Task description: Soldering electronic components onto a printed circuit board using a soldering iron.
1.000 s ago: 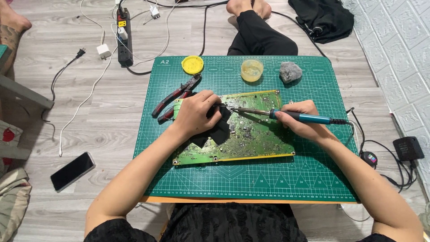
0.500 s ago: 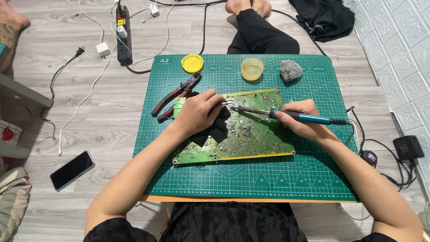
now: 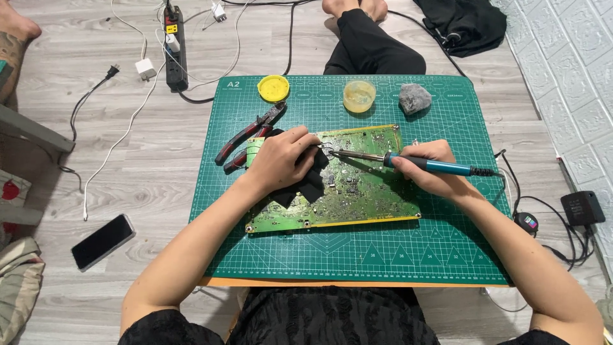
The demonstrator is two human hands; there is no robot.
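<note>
Green circuit board (image 3: 348,188) lying flat near the middle of the green cutting mat (image 3: 357,255), tilted slightly, a black patch on its left part. Soldering iron (image 3: 415,163) held low and nearly level across the board's upper edge, blue handle to the right, metal tip pointing left and meeting the board close to the left fingertips. Right hand (image 3: 431,172) closed around the blue handle in a pen-like grasp, wrist resting at the board's right edge, forearm running off to the lower right. Left hand (image 3: 284,160) lying palm down on the board's left part, fingers curled toward the tip, pinching something small and pale; cannot tell what. Left forearm slanting in from the lower left.

Red-handled pliers (image 3: 246,137) just left of that hand. Along the mat's far edge: yellow lid (image 3: 274,88), small clear jar (image 3: 359,96), grey wad (image 3: 415,98). Beyond the mat, grey wood-look floor (image 3: 128,166), black power strip (image 3: 175,48) with white cables, black phone (image 3: 102,241) at lower left, another person's dark-clothed leg (image 3: 370,48) at top, black adapter (image 3: 582,207) to the right.
</note>
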